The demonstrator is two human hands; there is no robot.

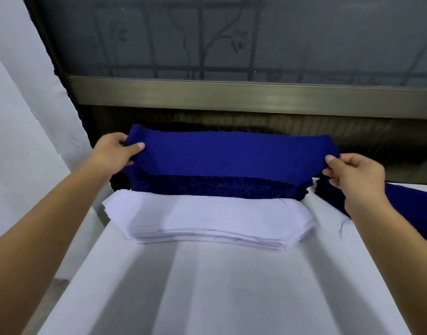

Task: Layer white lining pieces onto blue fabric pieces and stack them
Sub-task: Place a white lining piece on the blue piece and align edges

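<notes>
Behind white lining stack (207, 218) sits blue stack (219, 189); left hand (115, 151) and right hand (350, 172) each pinch 1 end of top blue piece (231, 153), taut, probably to separate 1 layer unwrinkled.

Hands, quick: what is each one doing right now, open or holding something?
Left hand: closed, pinching the left end of the lifted blue fabric piece.
Right hand: closed, pinching the right end of the same piece.
</notes>
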